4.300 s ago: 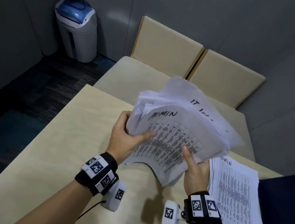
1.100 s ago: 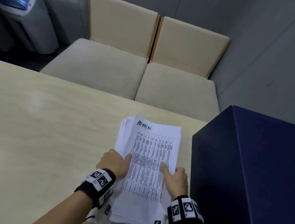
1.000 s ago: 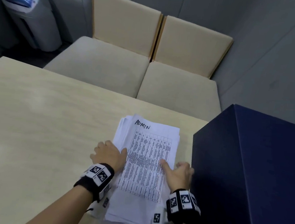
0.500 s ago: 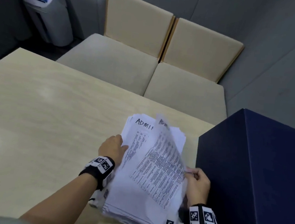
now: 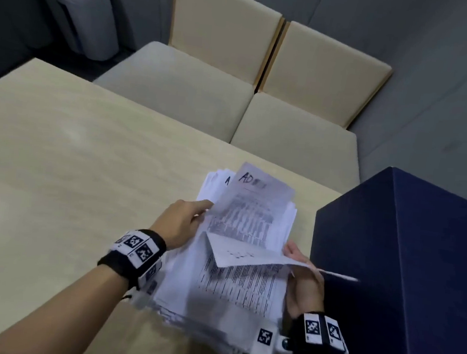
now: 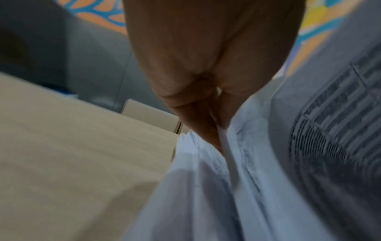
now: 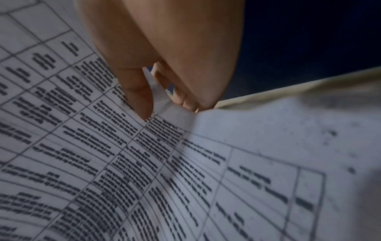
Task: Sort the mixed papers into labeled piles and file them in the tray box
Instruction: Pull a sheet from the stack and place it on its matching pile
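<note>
A thick stack of printed papers (image 5: 233, 289) lies on the wooden table (image 5: 71, 176), close to the dark blue tray box (image 5: 415, 277). My left hand (image 5: 186, 220) pinches the left edge of a raised sheet (image 5: 255, 207) headed "AD…". The left wrist view shows the fingers (image 6: 202, 114) closed on a paper edge (image 6: 224, 146). My right hand (image 5: 302, 276) pinches the right edge of another sheet (image 5: 242, 255), which is curled over with its blank back up. In the right wrist view the thumb (image 7: 138, 93) and fingers squeeze that paper (image 7: 160, 97) above printed tables.
The blue box takes up the table's right side, right beside my right hand. Two beige chairs (image 5: 177, 93) stand behind the table's far edge. A grey bin with a blue lid (image 5: 75, 7) is at the far left. Bare tabletop lies left of the stack.
A second ago both hands rested on the flat stack. Since then the right hand has peeled up sheets from the right edge, and the left now holds a raised sheet.
</note>
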`<state>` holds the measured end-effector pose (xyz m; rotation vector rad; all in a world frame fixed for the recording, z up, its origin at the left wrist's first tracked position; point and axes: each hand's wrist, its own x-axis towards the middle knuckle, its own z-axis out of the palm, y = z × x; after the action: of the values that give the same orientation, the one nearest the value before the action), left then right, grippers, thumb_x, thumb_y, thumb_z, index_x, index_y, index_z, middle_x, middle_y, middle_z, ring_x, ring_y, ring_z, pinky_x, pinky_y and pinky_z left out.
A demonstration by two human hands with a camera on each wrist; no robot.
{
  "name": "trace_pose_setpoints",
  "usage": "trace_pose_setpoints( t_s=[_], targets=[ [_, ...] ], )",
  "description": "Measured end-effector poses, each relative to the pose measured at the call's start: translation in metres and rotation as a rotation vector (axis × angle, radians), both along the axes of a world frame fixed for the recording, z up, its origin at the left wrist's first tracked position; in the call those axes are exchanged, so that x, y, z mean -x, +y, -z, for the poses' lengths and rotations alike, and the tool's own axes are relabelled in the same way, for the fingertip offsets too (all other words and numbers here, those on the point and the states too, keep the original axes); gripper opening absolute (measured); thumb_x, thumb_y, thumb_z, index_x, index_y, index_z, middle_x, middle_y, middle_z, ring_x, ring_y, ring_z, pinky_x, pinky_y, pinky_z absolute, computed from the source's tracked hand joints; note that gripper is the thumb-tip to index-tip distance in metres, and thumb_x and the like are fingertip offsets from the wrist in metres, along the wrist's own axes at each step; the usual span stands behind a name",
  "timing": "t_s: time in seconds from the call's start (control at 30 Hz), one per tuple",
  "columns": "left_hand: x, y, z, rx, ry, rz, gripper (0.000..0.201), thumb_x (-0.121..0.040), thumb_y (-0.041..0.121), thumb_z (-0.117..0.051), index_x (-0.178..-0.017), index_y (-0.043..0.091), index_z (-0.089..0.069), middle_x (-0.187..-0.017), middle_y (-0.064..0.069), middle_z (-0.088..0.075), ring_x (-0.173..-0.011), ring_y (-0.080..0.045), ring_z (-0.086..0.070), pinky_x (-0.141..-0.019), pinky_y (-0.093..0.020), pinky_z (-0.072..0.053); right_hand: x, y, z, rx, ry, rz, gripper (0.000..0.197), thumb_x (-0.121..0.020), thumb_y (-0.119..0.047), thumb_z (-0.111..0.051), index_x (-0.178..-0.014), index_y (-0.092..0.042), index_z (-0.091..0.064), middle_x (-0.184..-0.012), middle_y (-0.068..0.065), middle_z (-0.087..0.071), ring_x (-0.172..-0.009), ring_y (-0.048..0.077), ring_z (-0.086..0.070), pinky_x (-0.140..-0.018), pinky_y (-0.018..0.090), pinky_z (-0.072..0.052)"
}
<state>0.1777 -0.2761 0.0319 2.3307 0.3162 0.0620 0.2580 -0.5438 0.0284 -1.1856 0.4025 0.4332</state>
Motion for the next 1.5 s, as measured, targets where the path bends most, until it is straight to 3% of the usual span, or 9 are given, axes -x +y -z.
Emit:
trace_pose_setpoints(
  t_s=[0.13,0.33,0.47,0.7,0.87,1.13,1.27,1.37,1.5],
  targets=[
    [0.001,-0.001,-0.004,0.529,0.086,0.062,0.041,-0.084,-0.015,-0.057,-0.083,0.022,-0.074,-0.089,0.017,-0.073,-0.085,-0.001,-0.066,-0.08,-0.019,-0.049,0.005,0.005,-0.001,0.072,-0.044,0.089,0.036,-0.079,0.02,-0.052,-0.096,-0.005,-0.072,-0.085,0.004,-0.076,-0.082,0.018,-0.072,-0.062,0.022,-0.056],
    [-0.003,0.002,0.002,0.974,0.176,-0.079,0.038,-0.075,-0.022,-0.046,-0.076,0.005,-0.072,-0.103,-0.015,-0.074,-0.09,-0.028,-0.062,-0.075,-0.034,-0.044,0.013,0.002,-0.012,0.107,-0.023,0.142,0.019,-0.084,0.007,-0.062,-0.1,0.001,-0.068,-0.078,0.01,-0.071,-0.068,0.019,-0.069,-0.055,0.026,-0.056],
    [-0.016,-0.003,0.017,0.379,0.18,-0.302,0.012,-0.084,0.007,-0.061,-0.083,0.018,-0.061,-0.087,-0.001,-0.067,-0.079,-0.021,-0.058,-0.061,-0.024,-0.041,0.002,0.001,-0.008,0.299,-0.052,0.147,0.026,-0.076,0.014,-0.06,-0.1,0.004,-0.066,-0.091,0.019,-0.067,-0.09,0.028,-0.062,-0.084,0.035,-0.05],
    [-0.019,0.002,0.02,-0.118,0.35,-0.282,0.038,-0.085,0.031,-0.072,-0.063,0.015,-0.045,-0.065,-0.001,-0.05,-0.062,-0.023,-0.049,-0.057,-0.029,-0.041,-0.002,0.001,-0.011,0.208,-0.061,0.077,0.023,-0.082,0.017,-0.047,-0.081,-0.002,-0.059,-0.077,0.014,-0.065,-0.074,0.027,-0.062,-0.068,0.035,-0.05],
    [-0.022,0.017,-0.005,-0.426,0.434,-0.043,0.035,-0.096,0.043,-0.056,-0.088,0.01,-0.063,-0.074,-0.002,-0.051,-0.07,-0.022,-0.053,-0.066,-0.031,-0.048,-0.003,0.005,-0.006,0.2,-0.014,0.115,0.026,-0.081,0.018,-0.039,-0.071,-0.001,-0.054,-0.058,0.009,-0.062,-0.055,0.02,-0.059,-0.052,0.024,-0.048],
    [-0.004,0.029,0.014,0.484,0.169,0.083,0.004,-0.074,0.004,-0.067,-0.076,0.003,-0.071,-0.068,-0.011,-0.067,-0.062,-0.012,-0.053,-0.064,-0.034,-0.049,0.008,0.015,0.007,0.2,-0.014,0.088,0.022,-0.085,0.012,-0.048,-0.08,-0.005,-0.061,-0.073,0.008,-0.06,-0.075,0.023,-0.057,-0.059,0.025,-0.049],
    [-0.005,0.011,0.009,0.589,0.216,0.122,0.061,-0.065,-0.027,-0.037,-0.088,0.015,-0.076,-0.102,0.001,-0.073,-0.099,-0.007,-0.068,-0.089,-0.022,-0.052,0.006,0.012,0.005,0.215,0.077,0.117,0.048,-0.09,0.013,-0.04,-0.06,-0.015,-0.064,-0.05,-0.007,-0.064,-0.051,0.006,-0.063,-0.047,0.014,-0.049],
    [-0.014,0.003,0.023,0.285,0.106,-0.21,0.027,-0.08,0.003,-0.069,-0.081,0.03,-0.064,-0.094,0.002,-0.066,-0.089,-0.017,-0.065,-0.075,-0.026,-0.05,0.006,0.009,-0.002,0.232,0.035,0.173,0.05,-0.088,0.017,-0.037,-0.058,-0.012,-0.064,-0.054,0.0,-0.063,-0.056,0.012,-0.061,-0.044,0.014,-0.048],
    [-0.02,-0.006,0.033,0.075,0.256,-0.425,0.041,-0.071,0.046,-0.082,-0.075,0.019,-0.052,-0.073,0.003,-0.058,-0.066,-0.017,-0.054,-0.054,-0.028,-0.035,0.012,0.006,-0.006,0.217,-0.066,0.164,0.024,-0.099,-0.004,-0.041,-0.105,-0.019,-0.059,-0.097,0.011,-0.058,-0.078,0.021,-0.055,-0.084,0.04,-0.051]
  ],
)
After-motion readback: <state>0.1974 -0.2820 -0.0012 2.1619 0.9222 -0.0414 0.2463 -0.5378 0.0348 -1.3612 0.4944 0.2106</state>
